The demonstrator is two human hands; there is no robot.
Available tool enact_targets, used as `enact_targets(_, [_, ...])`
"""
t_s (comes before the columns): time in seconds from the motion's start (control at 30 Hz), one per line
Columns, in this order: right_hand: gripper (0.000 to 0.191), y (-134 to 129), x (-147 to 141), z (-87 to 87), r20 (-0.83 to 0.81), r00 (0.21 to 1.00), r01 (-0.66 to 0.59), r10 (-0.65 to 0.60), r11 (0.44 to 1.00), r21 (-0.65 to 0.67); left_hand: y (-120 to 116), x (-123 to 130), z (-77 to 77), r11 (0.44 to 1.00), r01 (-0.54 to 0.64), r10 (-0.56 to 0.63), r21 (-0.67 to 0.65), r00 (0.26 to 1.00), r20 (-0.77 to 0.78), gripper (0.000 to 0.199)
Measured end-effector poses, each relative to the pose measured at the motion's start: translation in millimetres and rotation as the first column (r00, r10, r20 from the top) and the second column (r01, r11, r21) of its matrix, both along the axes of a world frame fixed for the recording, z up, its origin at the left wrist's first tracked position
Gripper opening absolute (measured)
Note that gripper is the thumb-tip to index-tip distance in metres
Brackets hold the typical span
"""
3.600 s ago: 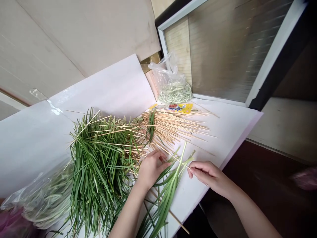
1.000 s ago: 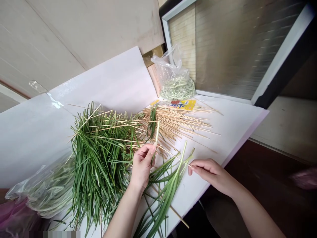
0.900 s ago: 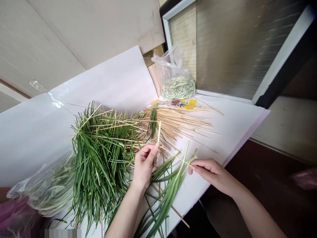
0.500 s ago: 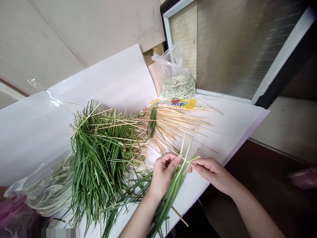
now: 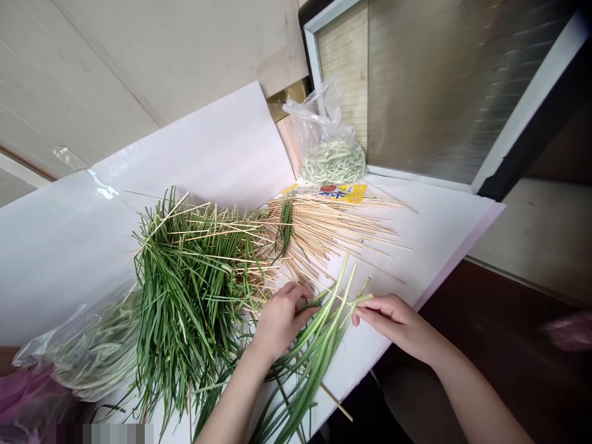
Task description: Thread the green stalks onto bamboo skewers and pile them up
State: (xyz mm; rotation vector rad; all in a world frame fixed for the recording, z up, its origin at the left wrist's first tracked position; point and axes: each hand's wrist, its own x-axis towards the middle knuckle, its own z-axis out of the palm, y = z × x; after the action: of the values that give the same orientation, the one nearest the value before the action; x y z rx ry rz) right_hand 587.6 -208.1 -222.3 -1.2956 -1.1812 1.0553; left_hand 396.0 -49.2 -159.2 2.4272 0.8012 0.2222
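Observation:
Garlic chives with pale stems are threaded side by side on a thin bamboo skewer, their green leaves trailing down toward the front edge. At the skewer's right end, my right hand pinches it between thumb and fingertips, close against the stems. My left hand is off the skewer, to the left of the stems. Its thumb and curled fingers are apart, with green leaves at the fingertips. Left of it lies a big heap of skewered chives.
Many loose bamboo skewers fan out behind my hands, beside a yellow printed wrapper. A clear bag of cut green pieces stands at the back. Another plastic bag of greens lies at left. The white table's edge runs along the right.
My left hand has let go of the skewer and moved left and slightly down, its fingers loosening. The chive leaves have swung left. My right hand keeps its pinch in place.

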Motion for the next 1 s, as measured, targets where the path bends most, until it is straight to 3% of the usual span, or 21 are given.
enact_targets(0.17, [0.038, -1.2, -0.4, 3.0, -0.015, 1.000, -0.006, 0.005, 1.000, -0.012, 3.7, 1.2, -4.5, 0.997, -0.062, 0.059, -0.045, 0.996, -0.070, 0.005])
enact_targets(0.3, [0.038, -1.0, -0.5, 4.2, -0.017, 1.000, -0.004, 0.004, 1.000, -0.015, 10.9, -4.1, 4.5, 0.974, -0.146, 0.142, -0.172, 0.989, -0.039, 0.021])
enact_targets(0.47, [0.037, -0.3, -0.8, 2.6, -0.021, 1.000, -0.004, 0.004, 1.000, -0.006, 7.1, -9.2, 11.8, 0.998, -0.053, 0.055, 0.014, 0.983, -0.177, 0.011])
enact_targets(0.63, [0.037, -1.0, -0.8, 0.2, -0.023, 1.000, 0.000, 0.000, 1.000, -0.004, -0.3, -8.9, 10.5, 1.000, -0.001, 0.003, 0.008, 0.970, -0.244, 0.003])
enact_targets(0.73, [0.036, -0.9, -1.0, -1.0, -0.017, 1.000, -0.003, 0.003, 1.000, -0.001, 3.2, -10.5, 11.9, 0.996, -0.060, 0.051, -0.063, 0.989, -0.136, 0.007])
enact_targets(0.83, [0.037, -0.3, -1.1, -1.0, -0.005, 1.000, -0.001, 0.001, 1.000, 0.000, 10.3, -14.4, 15.5, 0.963, -0.146, 0.177, -0.227, 0.976, 0.125, 0.012])
enact_targets(0.93, [0.037, -0.2, -0.9, -0.3, 0.016, 1.000, 0.005, -0.005, 1.000, 0.000, 14.7, -16.7, 19.4, 0.878, -0.145, 0.341, -0.455, 0.857, 0.385, 0.020])
enact_targets(1.0, [0.037, -0.3, -0.7, 0.4, 0.030, 1.000, 0.005, -0.005, 1.000, 0.005, 14.4, -15.9, 21.3, 0.816, -0.100, 0.421, -0.569, 0.778, 0.466, 0.021])
